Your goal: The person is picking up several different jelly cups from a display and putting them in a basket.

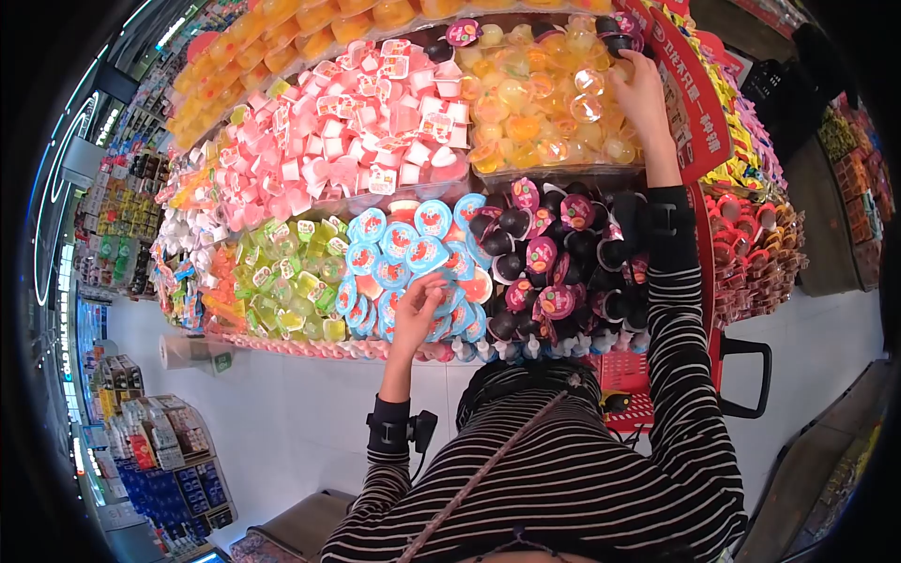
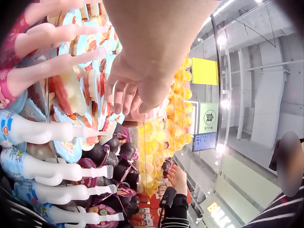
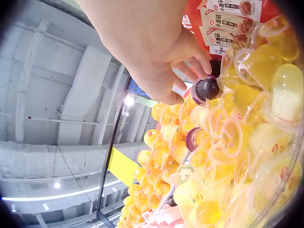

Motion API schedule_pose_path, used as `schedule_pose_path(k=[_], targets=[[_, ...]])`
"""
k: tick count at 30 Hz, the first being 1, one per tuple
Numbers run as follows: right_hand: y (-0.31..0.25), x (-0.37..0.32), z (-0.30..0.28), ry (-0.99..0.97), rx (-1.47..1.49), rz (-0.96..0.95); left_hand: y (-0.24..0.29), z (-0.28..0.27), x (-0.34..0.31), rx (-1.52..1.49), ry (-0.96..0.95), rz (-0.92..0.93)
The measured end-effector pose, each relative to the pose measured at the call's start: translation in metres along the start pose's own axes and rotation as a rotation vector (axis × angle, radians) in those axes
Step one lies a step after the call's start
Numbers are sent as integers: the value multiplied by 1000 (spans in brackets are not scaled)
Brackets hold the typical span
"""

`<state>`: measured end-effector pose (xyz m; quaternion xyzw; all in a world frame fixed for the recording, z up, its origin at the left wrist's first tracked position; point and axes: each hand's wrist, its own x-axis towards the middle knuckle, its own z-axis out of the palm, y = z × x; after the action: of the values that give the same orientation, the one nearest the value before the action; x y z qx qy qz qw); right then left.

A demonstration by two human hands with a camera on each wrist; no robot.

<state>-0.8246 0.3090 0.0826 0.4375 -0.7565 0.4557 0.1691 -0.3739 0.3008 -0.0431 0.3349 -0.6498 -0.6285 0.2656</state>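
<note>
My right hand (image 1: 641, 94) reaches to the back right corner of the bin of yellow jelly cups (image 1: 526, 89). In the right wrist view, its fingertips are right at a dark jelly cup (image 3: 207, 89) with a purple rim, the thumb standing a little apart from it. My left hand (image 1: 416, 314) hovers over jelly cups with blue lids (image 1: 399, 249), fingers loosely bent and holding nothing. To the right of those lie black jelly cups with purple labels (image 1: 540, 253).
Pink-and-white cups (image 1: 347, 141), green cups (image 1: 296, 272) and orange cups (image 1: 328, 28) fill other bins. A red sign board (image 1: 690, 103) borders the right side. White-necked pouches (image 2: 52, 130) line the front edge. A red basket (image 1: 624, 375) with a black handle stands below.
</note>
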Motion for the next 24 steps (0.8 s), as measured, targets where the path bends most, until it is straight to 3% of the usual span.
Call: schedule_pose_path(k=[11, 13, 24], targets=[[23, 69, 15, 0, -317, -6, -3, 1, 5, -4, 40, -33], [18, 73, 14, -102, -426, 9, -3, 3, 6, -5, 38, -27], [26, 86, 38, -88, -702, -40, -6, -2, 8, -3, 28, -45]])
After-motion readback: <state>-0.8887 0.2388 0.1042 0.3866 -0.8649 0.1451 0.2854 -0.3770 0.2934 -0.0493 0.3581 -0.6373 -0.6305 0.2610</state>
